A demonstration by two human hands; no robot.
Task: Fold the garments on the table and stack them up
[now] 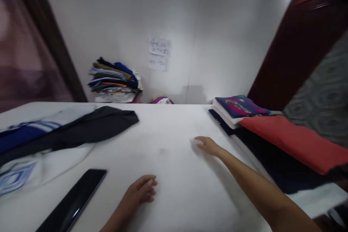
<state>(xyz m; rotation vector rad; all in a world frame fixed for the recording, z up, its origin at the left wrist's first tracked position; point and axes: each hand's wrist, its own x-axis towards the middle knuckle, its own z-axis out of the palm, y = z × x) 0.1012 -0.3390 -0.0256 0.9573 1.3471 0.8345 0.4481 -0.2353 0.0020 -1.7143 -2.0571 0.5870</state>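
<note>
My left hand (pixel 141 191) is over the near middle of the white table (pixel 179 123), its fingers loosely bent and slightly apart, holding nothing. A black smartphone (pixel 74 199) lies to its left. Farther forward and to the right, my right hand (pixel 208 146) is low over the table or touching it, thumb and fingers apart, with nothing in it. The nearest things to that hand are the folded clothes at the right edge: a red folded garment (pixel 293 139), a dark navy one (pixel 269 156) under it, and a blue and pink patterned one (pixel 239 106) behind.
Loose clothes lie along the left: a dark grey garment (pixel 106 125), a blue one with white stripes (pixel 29 134) and a white one with a blue print (pixel 40 170). A clothes pile (pixel 114 79) stands beyond the far edge. Handwritten papers (pixel 159 53) hang on the wall.
</note>
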